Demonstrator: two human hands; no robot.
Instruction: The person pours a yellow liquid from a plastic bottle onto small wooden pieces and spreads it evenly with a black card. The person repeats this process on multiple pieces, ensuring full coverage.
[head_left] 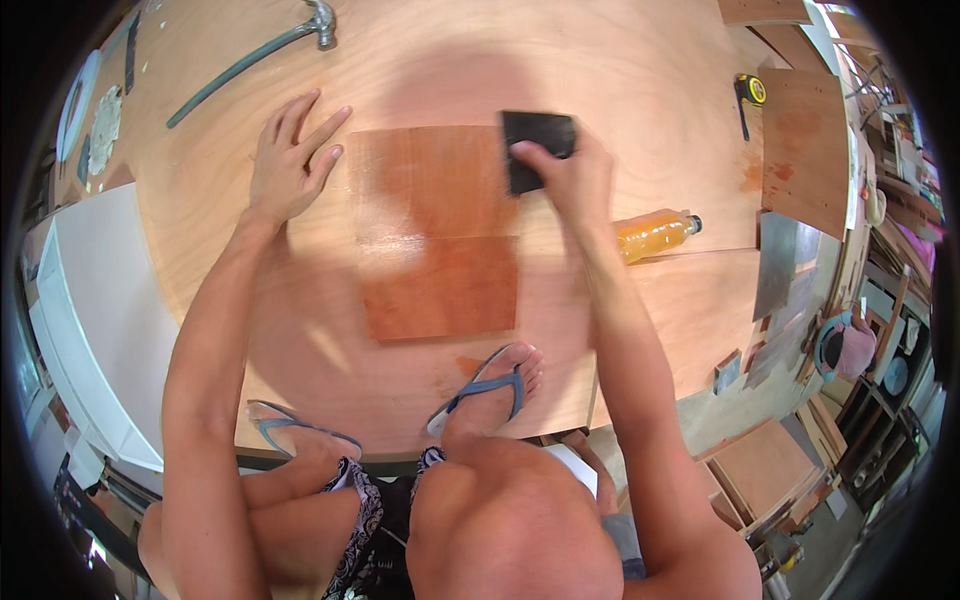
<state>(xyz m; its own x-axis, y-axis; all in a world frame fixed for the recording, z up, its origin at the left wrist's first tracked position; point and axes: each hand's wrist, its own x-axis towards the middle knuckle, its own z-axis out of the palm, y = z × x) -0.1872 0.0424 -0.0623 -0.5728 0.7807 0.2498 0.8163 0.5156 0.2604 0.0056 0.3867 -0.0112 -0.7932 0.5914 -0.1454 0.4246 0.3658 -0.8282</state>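
A reddish-brown wood panel (440, 290) lies on the large pale plywood sheet (620, 90), with a seam across its middle and a wet-looking shine on its left side. My right hand (575, 180) grips a black flat square pad (535, 135) at the panel's upper right edge, thumb on top; I cannot make out the pad's exact kind. To the left of the panel, my left hand (290, 165) rests on the plywood with its fingers spread, holding nothing. Just right of my right forearm lies a clear bottle of orange liquid (655, 235) with a dark cap.
A claw hammer (250, 65) lies at the upper left. On the far right are a yellow-and-black tape measure (753, 92) and a stained brown board (803, 150). My sandalled feet (490, 385) stand on the sheet's near edge. A white panel (105, 310) is at the left.
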